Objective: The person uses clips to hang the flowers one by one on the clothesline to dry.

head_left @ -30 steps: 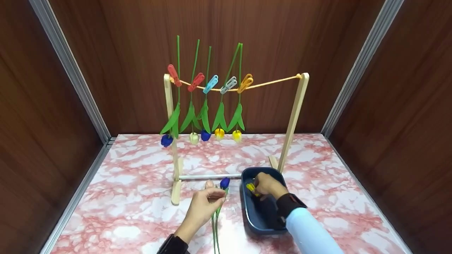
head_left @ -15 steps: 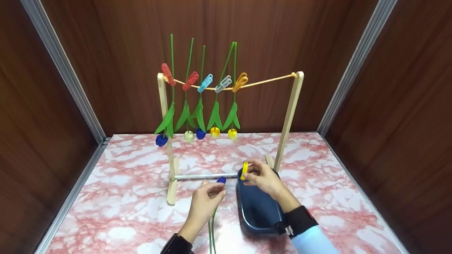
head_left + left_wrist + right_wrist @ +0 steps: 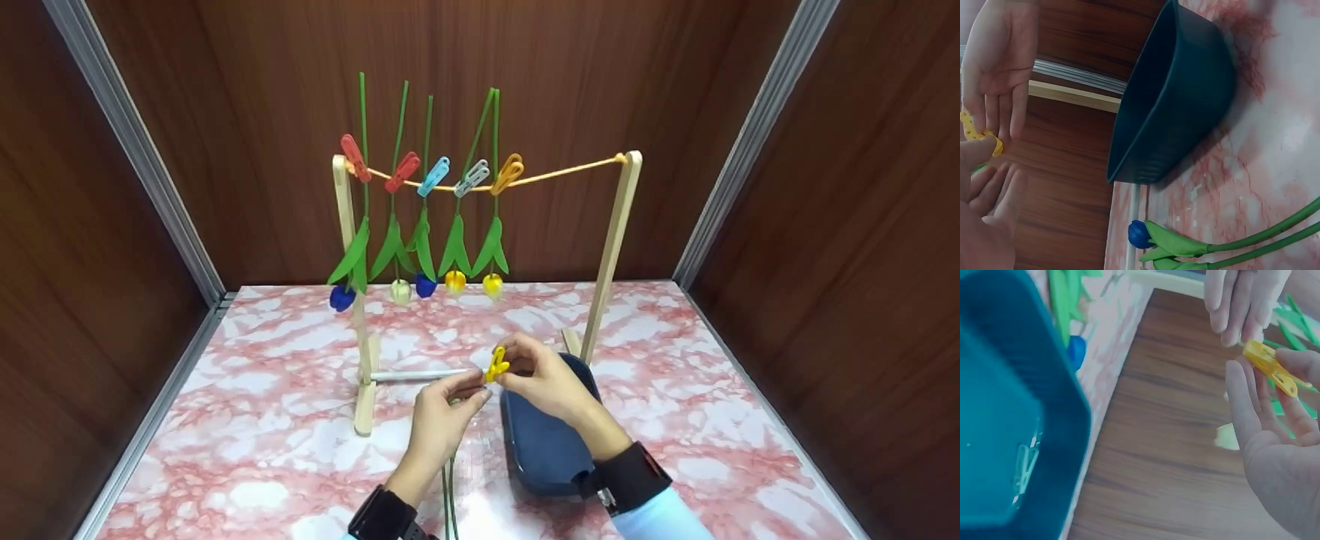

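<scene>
In the head view, my right hand [image 3: 544, 379] pinches a yellow clothespin [image 3: 496, 365] between thumb and fingers, above the far left edge of the dark blue bin [image 3: 551, 450]. From the left, my left hand [image 3: 446, 409] reaches to the clothespin's lower end; its straight fingers are at or touching the tip, as the right wrist view also shows around the clothespin [image 3: 1269, 365]. Below the left hand lie tulip stems [image 3: 448, 495], their heads hidden there. One blue tulip [image 3: 1140, 234] shows on the table in the left wrist view.
Behind the hands stands a wooden frame [image 3: 611, 262] with an orange cord [image 3: 570, 174]. Several tulips hang head down from it by coloured clothespins, the orange clothespin [image 3: 508, 175] being rightmost. A pale clothespin [image 3: 1026, 467] lies in the bin.
My right hand has lifted the yellow clothespin out of the bin and carried it left to my left hand. The left hand has shifted slightly up and right toward it.
</scene>
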Demonstrator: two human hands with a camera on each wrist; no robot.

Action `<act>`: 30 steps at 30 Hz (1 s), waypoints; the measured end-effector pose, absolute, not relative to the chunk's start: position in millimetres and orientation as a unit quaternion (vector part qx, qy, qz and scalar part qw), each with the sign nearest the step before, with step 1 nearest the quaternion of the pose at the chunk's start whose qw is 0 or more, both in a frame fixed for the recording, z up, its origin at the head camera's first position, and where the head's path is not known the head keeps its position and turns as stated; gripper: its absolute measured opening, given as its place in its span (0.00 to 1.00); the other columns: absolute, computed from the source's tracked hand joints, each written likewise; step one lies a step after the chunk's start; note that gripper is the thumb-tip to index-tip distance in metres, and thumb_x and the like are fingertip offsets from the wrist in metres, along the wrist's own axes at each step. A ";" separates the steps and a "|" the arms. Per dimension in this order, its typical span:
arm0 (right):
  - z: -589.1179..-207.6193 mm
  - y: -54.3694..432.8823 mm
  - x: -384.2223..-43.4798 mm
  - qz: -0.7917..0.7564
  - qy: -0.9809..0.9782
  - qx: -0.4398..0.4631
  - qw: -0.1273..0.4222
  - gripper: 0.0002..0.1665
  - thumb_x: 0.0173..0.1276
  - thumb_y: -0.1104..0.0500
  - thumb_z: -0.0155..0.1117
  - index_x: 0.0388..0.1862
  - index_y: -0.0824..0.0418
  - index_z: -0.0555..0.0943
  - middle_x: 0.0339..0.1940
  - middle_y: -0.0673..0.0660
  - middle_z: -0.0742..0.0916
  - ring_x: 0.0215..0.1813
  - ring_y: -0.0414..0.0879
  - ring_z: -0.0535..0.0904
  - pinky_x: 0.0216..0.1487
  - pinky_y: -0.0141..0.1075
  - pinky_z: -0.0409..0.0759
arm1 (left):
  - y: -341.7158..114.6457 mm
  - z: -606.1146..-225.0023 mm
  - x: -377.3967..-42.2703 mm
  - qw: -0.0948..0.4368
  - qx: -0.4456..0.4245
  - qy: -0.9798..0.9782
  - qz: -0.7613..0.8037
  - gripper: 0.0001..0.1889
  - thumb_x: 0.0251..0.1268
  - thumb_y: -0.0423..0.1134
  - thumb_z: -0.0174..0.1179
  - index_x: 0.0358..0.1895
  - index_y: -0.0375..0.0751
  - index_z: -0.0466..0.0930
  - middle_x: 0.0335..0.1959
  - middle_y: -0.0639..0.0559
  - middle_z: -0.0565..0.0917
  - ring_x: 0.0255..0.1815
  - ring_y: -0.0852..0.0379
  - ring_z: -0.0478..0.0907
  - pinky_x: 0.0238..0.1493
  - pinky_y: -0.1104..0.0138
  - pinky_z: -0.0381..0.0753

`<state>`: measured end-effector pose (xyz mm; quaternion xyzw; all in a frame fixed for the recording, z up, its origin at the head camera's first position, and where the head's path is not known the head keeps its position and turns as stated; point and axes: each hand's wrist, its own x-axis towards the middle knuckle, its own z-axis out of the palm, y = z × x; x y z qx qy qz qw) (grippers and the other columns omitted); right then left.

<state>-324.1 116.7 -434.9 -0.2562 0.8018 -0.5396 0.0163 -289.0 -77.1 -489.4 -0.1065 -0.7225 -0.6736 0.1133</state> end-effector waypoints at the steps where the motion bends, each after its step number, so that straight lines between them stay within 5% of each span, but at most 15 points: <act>1: -434.2 115.9 -322.7 -0.537 0.802 -0.263 0.020 0.16 0.72 0.69 0.69 0.57 0.65 0.80 0.50 0.62 0.88 0.52 0.55 0.88 0.51 0.34 0.86 | -76.5 -489.0 -288.1 0.113 -0.110 -0.721 -0.675 0.15 0.68 0.32 0.73 0.56 0.32 0.89 0.49 0.41 0.91 0.50 0.48 0.90 0.52 0.68 0.89; 16: -418.6 108.9 -313.3 -0.499 0.818 -0.285 0.010 0.13 0.75 0.63 0.71 0.55 0.60 0.84 0.50 0.58 0.88 0.56 0.54 0.86 0.53 0.38 0.87 | -70.3 -477.0 -283.1 0.148 -0.089 -0.682 -0.711 0.11 0.68 0.33 0.74 0.50 0.33 0.91 0.43 0.42 0.93 0.43 0.50 0.91 0.44 0.68 0.91; 24: -395.9 109.1 -308.5 -0.572 0.782 -0.246 0.019 0.28 0.71 0.63 0.75 0.68 0.68 0.80 0.61 0.63 0.86 0.65 0.59 0.83 0.67 0.44 0.84 | -69.0 -464.0 -282.1 0.139 -0.077 -0.657 -0.737 0.12 0.67 0.34 0.75 0.50 0.32 0.91 0.42 0.41 0.93 0.42 0.52 0.91 0.45 0.66 0.91; 30: -380.7 108.8 -310.3 -0.601 0.761 -0.238 0.044 0.27 0.69 0.63 0.77 0.65 0.68 0.83 0.60 0.65 0.89 0.63 0.58 0.86 0.59 0.38 0.88 | -69.5 -457.0 -282.5 0.123 -0.096 -0.632 -0.759 0.11 0.68 0.30 0.73 0.50 0.29 0.90 0.41 0.36 0.92 0.43 0.46 0.92 0.47 0.63 0.92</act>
